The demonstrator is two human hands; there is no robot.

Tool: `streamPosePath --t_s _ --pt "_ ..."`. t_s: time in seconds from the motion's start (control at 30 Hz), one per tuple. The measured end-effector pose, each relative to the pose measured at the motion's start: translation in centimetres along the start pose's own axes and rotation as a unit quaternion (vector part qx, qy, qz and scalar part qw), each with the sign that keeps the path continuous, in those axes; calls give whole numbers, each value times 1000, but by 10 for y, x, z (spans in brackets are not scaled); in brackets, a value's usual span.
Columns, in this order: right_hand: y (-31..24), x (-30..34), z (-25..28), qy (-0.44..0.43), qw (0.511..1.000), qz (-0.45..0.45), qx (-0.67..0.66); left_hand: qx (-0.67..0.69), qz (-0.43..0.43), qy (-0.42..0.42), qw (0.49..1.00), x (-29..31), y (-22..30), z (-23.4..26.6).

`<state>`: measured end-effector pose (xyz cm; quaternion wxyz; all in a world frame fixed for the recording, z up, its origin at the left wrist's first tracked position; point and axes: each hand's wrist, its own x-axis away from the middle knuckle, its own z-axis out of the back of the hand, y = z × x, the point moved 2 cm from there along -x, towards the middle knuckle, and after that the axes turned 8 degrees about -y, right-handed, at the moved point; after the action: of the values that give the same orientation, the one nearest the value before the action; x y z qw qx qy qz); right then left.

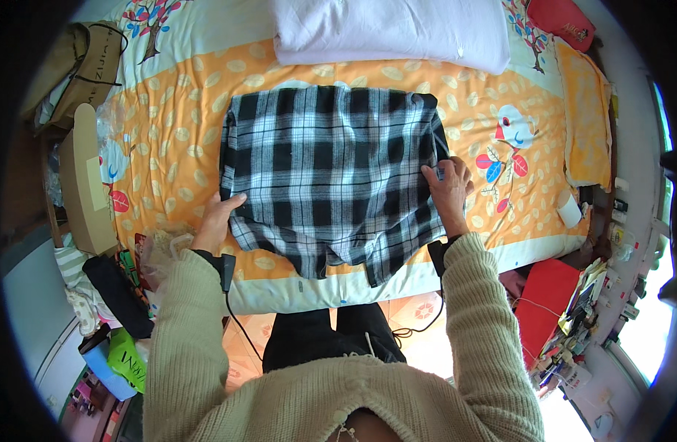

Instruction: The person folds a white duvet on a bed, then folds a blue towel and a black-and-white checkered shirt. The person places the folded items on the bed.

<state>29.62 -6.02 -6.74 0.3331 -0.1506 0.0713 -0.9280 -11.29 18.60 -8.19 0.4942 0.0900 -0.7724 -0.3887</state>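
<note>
A black, white and grey plaid shirt (pixel 331 155) lies spread on the bed in front of me, its sides folded in to a near rectangle. Its lower hem, toward me, hangs in uneven points with a gap in the middle. My left hand (pixel 217 219) grips the shirt's left edge, thumb on top and the other fingers mostly hidden along the side. Higher up on the right edge, my right hand (pixel 450 190) pinches the cloth, thumb over it and fingers curled at the outer side. Dark bands with cables sit at both wrists.
The bed wears an orange and white patterned sheet (pixel 172 169). A folded white quilt (pixel 390 33) lies beyond the shirt. At left stand a paper bag (pixel 88 77) and a long cardboard box (pixel 85 184). A red box (pixel 550 302) and clutter fill the right side.
</note>
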Motion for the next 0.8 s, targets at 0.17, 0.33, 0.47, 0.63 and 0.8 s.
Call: streamPosePath --t_s 0.17,0.33,0.47,0.63,0.8 --pt "41 -25 -26 -11 981 -181 -69 -110 -18 22 993 -5 -3 -5" --pt "7 -60 -9 127 980 -53 -142 -241 -34 167 956 -17 12 -10" --pt "-33 -116 -3 48 985 -57 -153 -269 -160 196 929 -86 53 8" --pt "-41 -156 -21 5 997 -33 -69 -258 -135 200 936 -129 79 -18" --pt "-5 -181 -39 93 988 -18 -119 -314 -199 237 898 -145 69 -8"
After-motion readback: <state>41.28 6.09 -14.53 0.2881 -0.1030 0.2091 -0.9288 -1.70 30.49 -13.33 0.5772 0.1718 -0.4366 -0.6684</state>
